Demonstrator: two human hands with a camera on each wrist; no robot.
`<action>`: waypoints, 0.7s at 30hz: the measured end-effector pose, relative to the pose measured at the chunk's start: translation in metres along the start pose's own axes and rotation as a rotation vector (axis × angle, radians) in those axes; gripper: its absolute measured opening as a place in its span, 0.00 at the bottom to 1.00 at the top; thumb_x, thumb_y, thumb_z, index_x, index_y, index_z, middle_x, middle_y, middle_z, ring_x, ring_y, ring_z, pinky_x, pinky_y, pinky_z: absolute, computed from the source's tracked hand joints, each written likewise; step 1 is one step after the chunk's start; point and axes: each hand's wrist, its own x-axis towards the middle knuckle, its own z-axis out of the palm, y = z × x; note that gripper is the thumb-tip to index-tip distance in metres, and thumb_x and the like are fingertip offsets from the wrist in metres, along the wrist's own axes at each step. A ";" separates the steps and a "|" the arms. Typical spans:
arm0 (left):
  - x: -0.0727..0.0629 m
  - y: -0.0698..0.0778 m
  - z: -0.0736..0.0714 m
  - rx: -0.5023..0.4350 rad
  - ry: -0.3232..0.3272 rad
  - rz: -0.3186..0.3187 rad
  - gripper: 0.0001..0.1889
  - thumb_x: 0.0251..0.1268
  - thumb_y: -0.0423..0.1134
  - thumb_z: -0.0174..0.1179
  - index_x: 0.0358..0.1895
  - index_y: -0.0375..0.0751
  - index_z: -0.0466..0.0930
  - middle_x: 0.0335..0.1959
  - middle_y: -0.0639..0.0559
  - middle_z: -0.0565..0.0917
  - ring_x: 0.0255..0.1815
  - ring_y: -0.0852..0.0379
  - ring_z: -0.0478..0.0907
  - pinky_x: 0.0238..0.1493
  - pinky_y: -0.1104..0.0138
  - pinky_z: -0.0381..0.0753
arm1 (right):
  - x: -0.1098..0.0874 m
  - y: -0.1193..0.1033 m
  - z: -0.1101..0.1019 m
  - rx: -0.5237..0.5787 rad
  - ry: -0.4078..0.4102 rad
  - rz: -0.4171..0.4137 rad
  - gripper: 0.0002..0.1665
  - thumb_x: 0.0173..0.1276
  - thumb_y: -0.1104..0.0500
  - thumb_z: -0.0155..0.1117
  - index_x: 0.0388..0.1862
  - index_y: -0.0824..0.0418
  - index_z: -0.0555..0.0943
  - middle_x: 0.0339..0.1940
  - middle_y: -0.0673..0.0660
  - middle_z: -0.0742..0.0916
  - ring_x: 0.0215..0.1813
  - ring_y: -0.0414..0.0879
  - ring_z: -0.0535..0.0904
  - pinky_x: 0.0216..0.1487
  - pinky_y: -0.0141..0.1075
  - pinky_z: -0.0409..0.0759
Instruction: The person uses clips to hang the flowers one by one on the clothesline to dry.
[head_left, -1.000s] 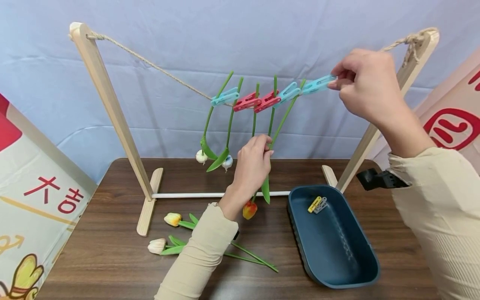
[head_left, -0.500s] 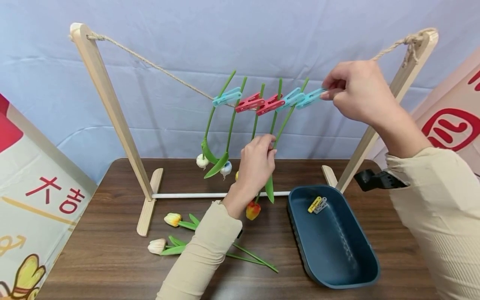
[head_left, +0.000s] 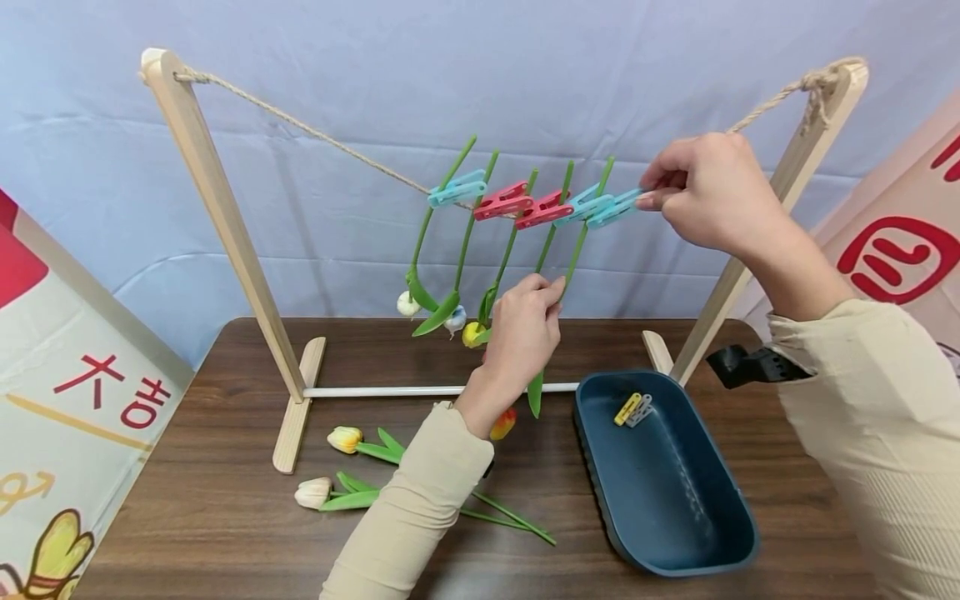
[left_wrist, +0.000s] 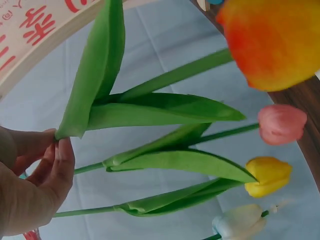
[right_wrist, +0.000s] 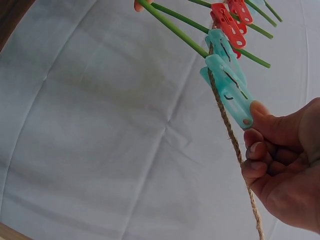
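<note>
My left hand [head_left: 521,333] pinches the green stem of an orange-red tulip [left_wrist: 272,40], whose bloom hangs downward. With thumb and fingers, my right hand [head_left: 708,196] pinches the tail end of a light blue clothespin [right_wrist: 232,92]. Its front end is at the rope [right_wrist: 227,120], against the top of that tulip's stem. To the left, red clothespins [head_left: 504,201] and other blue clothespins [head_left: 457,190] hold more tulips upside down on the rope. Among these are a yellow tulip [left_wrist: 267,177], a pink tulip [left_wrist: 282,124] and a pale blue-white tulip [left_wrist: 240,221].
Wooden posts [head_left: 225,225] carry the sagging rope, with a white bar [head_left: 382,391] between their feet. A yellow-white tulip [head_left: 346,439] and a cream tulip [head_left: 312,492] lie on the brown table [head_left: 187,517]. The dark blue bin [head_left: 600,500] contains a yellow clothespin [head_left: 628,409] and a grey one.
My right hand has come down and left with the blue clothespin, bringing it against the stem and its neighbour. My left hand has shifted slightly right with the orange-red tulip.
</note>
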 end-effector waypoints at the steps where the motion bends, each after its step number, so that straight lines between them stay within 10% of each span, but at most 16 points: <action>1: 0.000 -0.001 0.001 0.011 0.003 0.010 0.13 0.60 0.29 0.57 0.49 0.35 0.80 0.35 0.47 0.80 0.32 0.54 0.79 0.32 0.68 0.76 | 0.000 0.000 0.001 -0.004 0.003 -0.002 0.07 0.58 0.66 0.63 0.32 0.72 0.82 0.26 0.65 0.83 0.28 0.51 0.75 0.28 0.31 0.65; 21: 0.003 -0.006 0.008 -0.036 -0.022 0.003 0.14 0.61 0.32 0.58 0.51 0.35 0.79 0.37 0.47 0.81 0.35 0.55 0.80 0.38 0.69 0.77 | -0.006 0.004 0.007 0.112 0.002 0.104 0.15 0.64 0.60 0.59 0.43 0.70 0.81 0.33 0.60 0.80 0.31 0.48 0.69 0.30 0.32 0.62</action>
